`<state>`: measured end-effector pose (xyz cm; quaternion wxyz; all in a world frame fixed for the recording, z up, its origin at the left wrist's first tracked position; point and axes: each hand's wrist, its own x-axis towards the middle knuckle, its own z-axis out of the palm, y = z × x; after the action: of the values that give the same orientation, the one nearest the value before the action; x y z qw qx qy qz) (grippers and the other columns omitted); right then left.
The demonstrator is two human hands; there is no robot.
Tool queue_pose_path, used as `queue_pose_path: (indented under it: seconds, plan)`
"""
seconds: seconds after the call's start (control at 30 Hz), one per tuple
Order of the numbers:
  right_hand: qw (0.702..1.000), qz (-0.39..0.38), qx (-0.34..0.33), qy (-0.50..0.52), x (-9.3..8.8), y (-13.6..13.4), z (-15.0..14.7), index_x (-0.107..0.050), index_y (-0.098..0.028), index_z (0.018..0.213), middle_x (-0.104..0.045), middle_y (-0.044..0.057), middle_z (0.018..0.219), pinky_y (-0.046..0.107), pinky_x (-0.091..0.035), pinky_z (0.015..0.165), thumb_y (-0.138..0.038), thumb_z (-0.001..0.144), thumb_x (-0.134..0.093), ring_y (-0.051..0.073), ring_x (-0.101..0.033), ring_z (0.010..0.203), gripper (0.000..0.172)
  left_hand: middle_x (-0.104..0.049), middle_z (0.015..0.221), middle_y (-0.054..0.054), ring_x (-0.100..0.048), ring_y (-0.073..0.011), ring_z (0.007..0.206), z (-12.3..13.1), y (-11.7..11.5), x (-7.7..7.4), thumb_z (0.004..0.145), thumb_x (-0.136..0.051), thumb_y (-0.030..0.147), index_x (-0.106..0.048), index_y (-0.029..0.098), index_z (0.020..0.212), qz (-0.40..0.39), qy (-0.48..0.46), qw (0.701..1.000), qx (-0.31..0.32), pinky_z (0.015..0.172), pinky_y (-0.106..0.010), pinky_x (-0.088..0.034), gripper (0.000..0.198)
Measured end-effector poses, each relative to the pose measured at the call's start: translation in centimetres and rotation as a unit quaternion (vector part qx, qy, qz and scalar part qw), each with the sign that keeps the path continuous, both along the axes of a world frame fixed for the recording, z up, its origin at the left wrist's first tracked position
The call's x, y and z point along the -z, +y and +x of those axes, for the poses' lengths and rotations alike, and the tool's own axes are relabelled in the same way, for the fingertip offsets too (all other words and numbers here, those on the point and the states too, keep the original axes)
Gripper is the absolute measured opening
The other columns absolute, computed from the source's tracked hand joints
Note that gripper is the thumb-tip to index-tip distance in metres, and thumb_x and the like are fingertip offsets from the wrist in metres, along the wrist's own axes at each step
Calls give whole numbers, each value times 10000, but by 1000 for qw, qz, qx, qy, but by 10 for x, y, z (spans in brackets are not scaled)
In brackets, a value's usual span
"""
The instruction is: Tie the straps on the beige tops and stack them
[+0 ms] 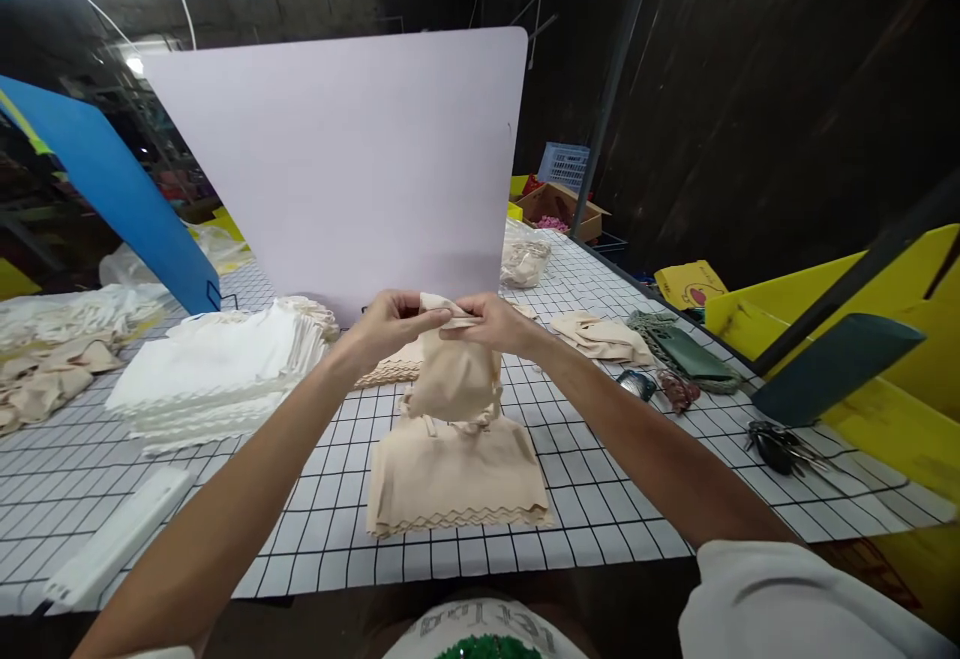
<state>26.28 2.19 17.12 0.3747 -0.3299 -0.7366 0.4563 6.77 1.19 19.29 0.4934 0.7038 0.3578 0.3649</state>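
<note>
A beige piece of fabric (454, 379) hangs from both of my hands, its lower end gathered and touching or just above a folded beige stack. My left hand (397, 322) pinches its upper edge from the left. From the right, my right hand (491, 324) grips the same edge, with fingers close to those of the left. Below lies the stack of beige fabric pieces (461, 479), with wavy-cut front edges. Another beige stack (390, 367) is partly hidden behind my left hand and the hanging piece.
A tall stack of white fabric (210, 364) stands at left, near a white bar-shaped object (120, 534). A white panel (337, 169) rises behind my hands. Right are loose beige fabric (604, 336), a green pouch (694, 354), keys (780, 446) and yellow bins (870, 359).
</note>
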Motion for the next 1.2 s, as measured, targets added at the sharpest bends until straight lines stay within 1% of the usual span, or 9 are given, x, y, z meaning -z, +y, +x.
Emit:
queue_pose_path:
  seconds: [0.13, 0.27, 0.4, 0.57, 0.77, 0.9, 1.0, 1.1, 1.2]
  plan:
    - [999, -15, 36, 27, -5, -7, 6, -681, -145, 851, -588, -34, 716, 227, -395, 601, -373, 685, -818, 115, -541, 674, 314, -714, 838, -37, -630, -160, 848, -2, 3, 8, 802, -781, 506, -750, 158, 871, 40, -103, 994, -9, 794, -263, -481, 356]
    - [991, -42, 63, 114, -7, -13, 5, -625, -174, 831, -598, -29, 739, 241, -436, 587, -413, 660, -841, 128, -561, 665, 365, -687, 841, -15, -606, -130, 795, 6, 0, 16, 781, -815, 480, -712, 168, 908, 53, -140, 987, -60, 739, -241, -465, 352]
    - [977, -24, 106, 185, -8, -14, 3, -642, -187, 904, -644, -5, 832, 257, -488, 627, -453, 664, -852, 144, -600, 721, 414, -666, 785, -9, -609, -131, 743, 13, -10, 29, 635, -926, 415, -677, 150, 837, -4, -138, 990, -22, 708, -251, -472, 416]
    - [983, -35, 89, 156, -4, -14, 18, -626, -181, 952, -652, 15, 874, 288, -520, 686, -448, 657, -870, 166, -625, 779, 467, -613, 733, 16, -553, -100, 676, 10, -13, 40, 683, -875, 503, -636, 157, 775, 3, -187, 979, -79, 637, -214, -444, 430]
    - [1000, -9, -13, 15, -1, -16, 18, -563, -244, 1265, -658, 53, 1165, 306, -533, 817, -310, 592, -928, 199, -629, 1033, 769, -573, 598, 45, -489, -79, 523, 11, -10, 27, 733, -838, 509, -635, 174, 834, 29, -118, 992, -42, 490, -184, -362, 404]
    - [997, -48, -58, 24, -4, -13, 9, -668, -156, 919, -661, 10, 822, 272, -500, 700, -419, 689, -863, 146, -619, 783, 400, -673, 674, -17, -616, -130, 606, 1, -8, 14, 649, -908, 424, -702, 150, 833, -11, -51, 999, -1, 517, -196, -430, 389]
    - [997, -57, -10, 52, -12, -10, 18, -615, -157, 735, -605, -19, 701, 233, -436, 592, -463, 712, -846, 103, -547, 649, 384, -703, 714, -44, -640, -148, 613, -21, -4, 5, 646, -909, 423, -741, 145, 872, -65, 15, 998, 13, 492, -200, -435, 395]
    - [996, -55, -7, 69, -24, -10, 33, -616, -168, 748, -606, -21, 715, 216, -405, 558, -487, 723, -833, 95, -537, 640, 387, -681, 692, -37, -609, -125, 567, -42, -1, -7, 650, -904, 421, -720, 148, 756, -87, 37, 995, 29, 461, -190, -414, 346]
    - [998, -64, -21, -14, -34, -9, 46, -664, -163, 791, -608, -18, 709, 220, -380, 523, -470, 687, -858, 98, -536, 608, 378, -614, 624, -4, -552, -94, 527, -59, 1, -18, 652, -907, 395, -660, 158, 672, -68, 28, 997, 31, 439, -168, -364, 344]
